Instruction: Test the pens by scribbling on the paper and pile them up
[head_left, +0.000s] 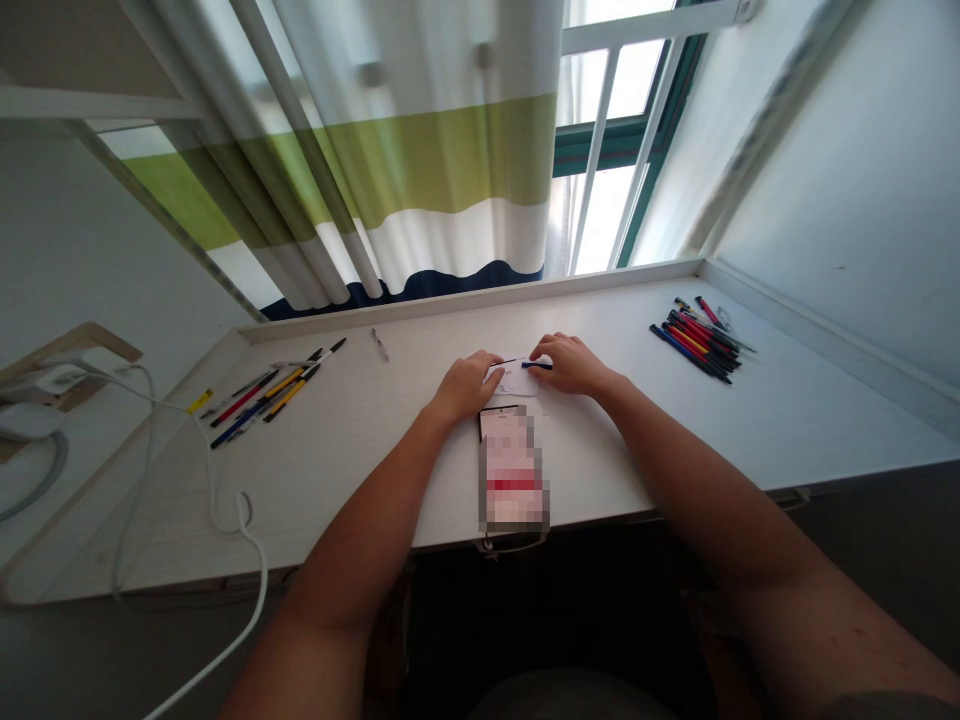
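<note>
A small white paper (514, 380) with faint marks lies on the white desk between my two hands. My left hand (471, 384) rests at the paper's left side with curled fingers. A thin dark strip shows by its fingertips, too small to make out. My right hand (571, 364) pinches a short dark-blue pen piece (534, 365) over the paper's right side. Just below the paper lies a phone (513, 465) with a lit, partly blurred screen.
Several pens (274, 395) lie in a loose group on the left, and another bunch of pens (701, 342) on the right. A single pen (380, 344) lies near the back ledge. A white cable (244, 515) hangs over the left front edge. Curtains (442, 150) hang behind the desk.
</note>
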